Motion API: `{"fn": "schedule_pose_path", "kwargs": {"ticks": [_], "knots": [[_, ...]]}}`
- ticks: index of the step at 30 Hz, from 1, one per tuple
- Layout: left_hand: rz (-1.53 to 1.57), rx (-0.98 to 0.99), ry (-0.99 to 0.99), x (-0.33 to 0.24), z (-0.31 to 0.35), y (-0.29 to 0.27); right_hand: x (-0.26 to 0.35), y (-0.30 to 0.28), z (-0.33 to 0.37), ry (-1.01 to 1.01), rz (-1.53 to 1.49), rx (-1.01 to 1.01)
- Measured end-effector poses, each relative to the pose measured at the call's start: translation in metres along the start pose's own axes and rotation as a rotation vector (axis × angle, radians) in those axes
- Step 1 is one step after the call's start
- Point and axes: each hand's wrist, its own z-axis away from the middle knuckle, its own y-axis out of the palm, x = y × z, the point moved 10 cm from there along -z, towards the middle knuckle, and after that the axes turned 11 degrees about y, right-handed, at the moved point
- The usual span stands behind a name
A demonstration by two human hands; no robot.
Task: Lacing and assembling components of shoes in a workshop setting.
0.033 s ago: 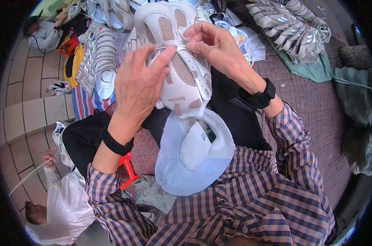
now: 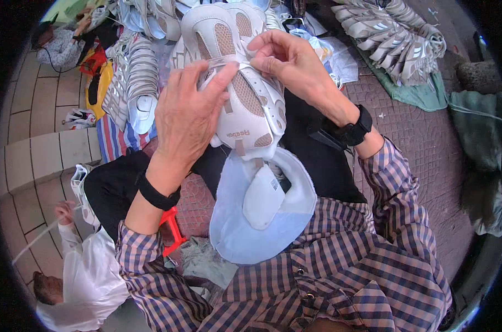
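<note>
A white sneaker upper with beige mesh panels lies over my lap, its toe away from me. From its near end spreads a pale blue lining with a white tongue-shaped piece on it. Bent over the upper's left edge, my left hand grips it beside a white lace that crosses the upper. With thumb and forefinger together, my right hand pinches the lace on the right side, above a row of eyelets. Its fingers partly hide the lace end.
Stacked shoe uppers stand at the far left on a striped sheet. Another pile of uppers lies on green cloth at far right. A person in white sits at lower left, near a red plastic stool.
My hands and the upper keep their places. At the left, the other person's hand has shifted slightly, and the pale strip by it is blurred.
</note>
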Motion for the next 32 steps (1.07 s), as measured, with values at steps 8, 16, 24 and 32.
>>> {"fn": "schedule_pose_path", "kwargs": {"ticks": [8,16,24,32], "knots": [[-0.007,-0.005,-0.01,-0.001,0.007,0.002,0.054,0.019,-0.001,-0.356,0.667,0.044],[-0.022,-0.034,-0.02,-0.003,0.009,0.003,0.066,0.051,-0.003,-0.528,1.014,0.154],[0.152,-0.195,-0.272,0.011,0.029,-0.007,0.068,0.06,0.041,-0.73,1.051,-0.082],[0.251,-0.065,-0.499,0.031,0.058,0.032,-0.003,0.099,0.089,-0.613,1.285,0.071]]}}
